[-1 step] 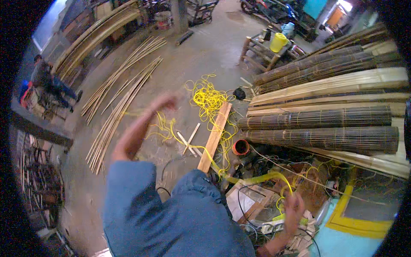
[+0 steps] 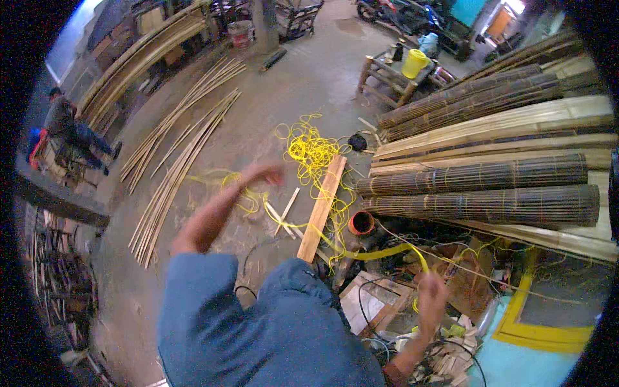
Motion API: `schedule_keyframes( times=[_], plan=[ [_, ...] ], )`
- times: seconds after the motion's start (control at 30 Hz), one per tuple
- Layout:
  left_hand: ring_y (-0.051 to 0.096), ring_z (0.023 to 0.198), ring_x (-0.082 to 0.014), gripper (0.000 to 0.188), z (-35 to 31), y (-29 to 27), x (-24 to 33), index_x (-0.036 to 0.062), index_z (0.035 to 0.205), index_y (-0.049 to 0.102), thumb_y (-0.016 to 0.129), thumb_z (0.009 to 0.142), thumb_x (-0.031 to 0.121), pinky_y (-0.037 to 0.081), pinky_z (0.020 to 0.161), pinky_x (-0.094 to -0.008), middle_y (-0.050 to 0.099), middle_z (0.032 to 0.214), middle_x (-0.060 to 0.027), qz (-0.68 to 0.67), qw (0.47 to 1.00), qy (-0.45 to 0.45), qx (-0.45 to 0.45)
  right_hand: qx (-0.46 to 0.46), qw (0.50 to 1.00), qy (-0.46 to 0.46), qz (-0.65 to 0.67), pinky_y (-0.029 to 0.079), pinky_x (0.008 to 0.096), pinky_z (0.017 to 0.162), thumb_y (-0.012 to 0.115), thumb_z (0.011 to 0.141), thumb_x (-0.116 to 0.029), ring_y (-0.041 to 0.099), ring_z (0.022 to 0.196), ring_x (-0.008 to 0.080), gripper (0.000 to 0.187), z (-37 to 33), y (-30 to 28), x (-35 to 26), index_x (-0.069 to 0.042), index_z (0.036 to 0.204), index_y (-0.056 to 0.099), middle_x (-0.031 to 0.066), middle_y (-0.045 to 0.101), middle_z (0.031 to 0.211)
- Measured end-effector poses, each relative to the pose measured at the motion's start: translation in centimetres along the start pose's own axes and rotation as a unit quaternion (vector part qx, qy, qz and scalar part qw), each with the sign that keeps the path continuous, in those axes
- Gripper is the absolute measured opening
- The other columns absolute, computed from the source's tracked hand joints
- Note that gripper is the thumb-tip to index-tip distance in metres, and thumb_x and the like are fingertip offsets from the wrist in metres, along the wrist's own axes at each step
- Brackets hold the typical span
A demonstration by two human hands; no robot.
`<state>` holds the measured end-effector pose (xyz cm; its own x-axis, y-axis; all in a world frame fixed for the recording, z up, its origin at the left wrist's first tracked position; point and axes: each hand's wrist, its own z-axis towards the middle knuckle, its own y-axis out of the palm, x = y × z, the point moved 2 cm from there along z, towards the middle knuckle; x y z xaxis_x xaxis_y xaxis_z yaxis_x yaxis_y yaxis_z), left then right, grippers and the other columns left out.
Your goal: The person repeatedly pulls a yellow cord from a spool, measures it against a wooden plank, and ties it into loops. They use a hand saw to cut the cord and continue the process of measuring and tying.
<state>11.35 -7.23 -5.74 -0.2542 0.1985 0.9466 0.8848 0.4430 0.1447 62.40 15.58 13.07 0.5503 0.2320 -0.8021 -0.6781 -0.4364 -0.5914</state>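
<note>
Orange-rimmed container (image 2: 353,226), dark inside, yellow pail (image 2: 414,64), right hand (image 2: 433,293) holding yellow cord (image 2: 422,259)

Left of the plank (image 2: 322,209), the left hand (image 2: 265,174) is smeared, its fingers too blurred to show any grip; the yellow loops (image 2: 250,206) beside that forearm are blurred too; right of the plank, the right hand (image 2: 432,290) holds the yellow cord (image 2: 380,255), its blurred fingers hiding where it goes; the cup (image 2: 352,224) just right of the plank is too dark inside to read; far beyond the plank, the top edge cuts off the motorbike (image 2: 433,18).
</note>
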Motion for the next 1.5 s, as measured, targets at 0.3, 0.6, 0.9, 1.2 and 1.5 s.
schedule_keyframes(
  times=[0.3,0.6,0.9,1.2,1.5],
  plan=[
    [0.056,0.086,-0.0156,0.045,-1.2,29.6,7.7,0.002,0.105,0.058,0.036,0.093,0.04,0.045,0.077,-0.0289,0.06,0.099,-0.008,-0.146,0.985,0.041,-0.086,-0.133,0.982,-0.131,0.003,0.042,0.0356,0.059,0.045,0.091,-0.025,0.053,0.062,0.0218,0.029,6.8,15.8,-4.7,0.002,0.086,0.054,0.0169,0.055,0.07],
    [0.058,0.065,-0.0175,0.029,-0.5,-19.0,5.6,0.0029,0.085,0.064,0.044,0.086,0.023,0.046,0.059,-0.0332,0.062,0.071,-0.0076,0.16,0.842,0.144,0.495,-0.226,0.972,0.07,0.008,0.034,0.0226,0.049,0.052,0.089,-0.019,0.043,0.056,0.0069,0.019,-1.1,-8.3,0.5,-0.002,0.079,0.053,-0.0032,0.047,0.064],
    [0.062,0.077,-0.0379,0.052,-27.0,-32.5,16.0,0.0013,0.084,0.063,0.032,0.09,0.042,0.049,0.066,-0.048,0.064,0.086,-0.0203,0.201,0.306,-0.049,0.929,-0.006,0.984,0.162,-0.07,0.035,0.0236,0.05,0.052,0.088,-0.017,0.044,0.057,0.0075,0.02,-10.1,-16.5,-0.7,-0.001,0.077,0.054,-0.0015,0.048,0.063],
    [0.058,0.078,-0.0213,0.025,-4.7,-13.2,7.3,0.0065,0.097,0.062,0.057,0.075,0.018,0.047,0.071,-0.0325,0.065,0.091,-0.0091,0.539,0.807,-0.001,0.241,-0.104,0.989,-0.09,-0.048,0.036,0.0246,0.051,0.051,0.088,-0.015,0.045,0.058,0.0081,0.02,-1.5,-6.2,-6.7,0.001,0.075,0.054,0.0003,0.05,0.063],
    [0.054,0.094,-0.0213,0.064,-0.1,29.5,13.5,-0.002,0.109,0.056,0.029,0.092,0.054,0.041,0.088,-0.0345,0.061,0.101,-0.0122,0.183,0.952,0.06,-0.237,-0.144,0.909,-0.212,-0.328,0.043,0.0361,0.07,0.053,0.084,-0.024,0.055,0.074,0.0376,0.026,6.9,11.8,-7.2,0.0,0.091,0.056,0.019,0.061,0.083]
  ],
)
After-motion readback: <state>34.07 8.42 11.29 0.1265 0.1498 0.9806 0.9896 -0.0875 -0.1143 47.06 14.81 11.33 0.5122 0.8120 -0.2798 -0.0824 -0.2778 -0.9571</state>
